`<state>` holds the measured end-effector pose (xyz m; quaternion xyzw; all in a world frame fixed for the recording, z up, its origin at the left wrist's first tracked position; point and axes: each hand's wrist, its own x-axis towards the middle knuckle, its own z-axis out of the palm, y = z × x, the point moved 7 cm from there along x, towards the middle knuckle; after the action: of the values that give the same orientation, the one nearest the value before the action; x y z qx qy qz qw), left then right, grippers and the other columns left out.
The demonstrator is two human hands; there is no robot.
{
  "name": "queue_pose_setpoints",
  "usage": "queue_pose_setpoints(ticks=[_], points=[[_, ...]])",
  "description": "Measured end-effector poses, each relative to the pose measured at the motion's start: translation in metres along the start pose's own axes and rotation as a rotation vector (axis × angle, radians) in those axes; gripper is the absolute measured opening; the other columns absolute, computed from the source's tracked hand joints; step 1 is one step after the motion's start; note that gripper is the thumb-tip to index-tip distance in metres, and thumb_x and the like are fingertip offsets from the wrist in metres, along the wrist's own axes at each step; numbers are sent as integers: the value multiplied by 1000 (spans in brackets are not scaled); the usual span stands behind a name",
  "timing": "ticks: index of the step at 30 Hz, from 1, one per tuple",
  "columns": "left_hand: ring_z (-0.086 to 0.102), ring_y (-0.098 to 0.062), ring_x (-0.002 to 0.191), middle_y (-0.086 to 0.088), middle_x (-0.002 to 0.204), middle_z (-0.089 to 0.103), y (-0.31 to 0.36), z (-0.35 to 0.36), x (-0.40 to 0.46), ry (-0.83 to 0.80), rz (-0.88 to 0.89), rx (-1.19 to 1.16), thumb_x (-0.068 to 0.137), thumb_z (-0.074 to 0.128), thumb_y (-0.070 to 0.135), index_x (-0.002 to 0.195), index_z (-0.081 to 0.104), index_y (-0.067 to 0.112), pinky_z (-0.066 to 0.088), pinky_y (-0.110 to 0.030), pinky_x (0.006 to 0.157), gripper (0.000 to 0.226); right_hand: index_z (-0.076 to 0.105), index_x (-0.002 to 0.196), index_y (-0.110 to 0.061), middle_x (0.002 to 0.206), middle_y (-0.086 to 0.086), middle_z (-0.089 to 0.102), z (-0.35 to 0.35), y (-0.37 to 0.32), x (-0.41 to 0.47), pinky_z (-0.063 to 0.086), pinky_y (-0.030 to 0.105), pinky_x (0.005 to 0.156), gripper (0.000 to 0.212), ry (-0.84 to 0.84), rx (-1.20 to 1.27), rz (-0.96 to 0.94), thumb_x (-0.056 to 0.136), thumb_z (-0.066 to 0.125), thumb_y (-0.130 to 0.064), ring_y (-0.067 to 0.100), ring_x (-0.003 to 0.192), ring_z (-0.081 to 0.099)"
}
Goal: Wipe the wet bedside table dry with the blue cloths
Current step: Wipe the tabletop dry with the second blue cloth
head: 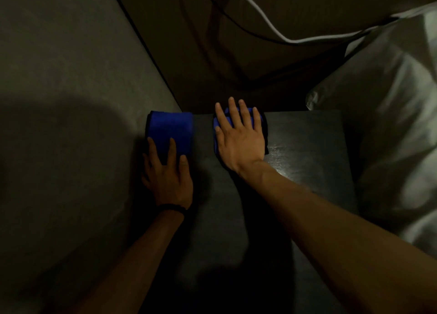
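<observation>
White cable and pillow flank table; flat-spread fingers press both cloths.

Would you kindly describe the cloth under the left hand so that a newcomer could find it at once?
Start at the dark bedside table beside the white bedding. Two blue cloths lie along its far edge. The left cloth sits at the far left corner, mostly uncovered, with only the left hand's fingertips on its near edge, whereas the right hand covers most of the other cloth.
</observation>
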<state>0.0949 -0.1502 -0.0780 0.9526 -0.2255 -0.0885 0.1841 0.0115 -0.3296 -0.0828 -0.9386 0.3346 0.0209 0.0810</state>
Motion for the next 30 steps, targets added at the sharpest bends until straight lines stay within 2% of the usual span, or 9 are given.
queue_pose_setpoints(ticks=[9, 21, 30], points=[[11, -33, 138, -2, 155, 5, -2, 0, -1, 16, 13, -13, 88, 9, 62, 141, 21, 41, 12, -62, 107, 58, 2, 162, -28, 170, 9, 6, -5, 17, -4, -5, 50, 124, 59, -8, -12, 20, 108, 15, -47, 29, 156, 0], [9, -30, 139, 1, 155, 6, -4, 2, 0, 21, 16, -35, 89, 13, 60, 140, 23, 43, 11, -61, 108, 54, 4, 162, -29, 170, 9, 8, -10, 58, -12, -3, 50, 125, 59, -2, -29, 71, 108, 14, -47, 29, 157, 1], [11, -33, 138, -1, 155, 4, -5, 5, 2, 8, 21, 48, 86, 17, 64, 141, 20, 41, 14, -61, 107, 59, 8, 162, -29, 169, 10, 13, -10, 84, -18, -1, 51, 124, 60, 25, -51, 106, 107, 13, -49, 30, 156, 6]])
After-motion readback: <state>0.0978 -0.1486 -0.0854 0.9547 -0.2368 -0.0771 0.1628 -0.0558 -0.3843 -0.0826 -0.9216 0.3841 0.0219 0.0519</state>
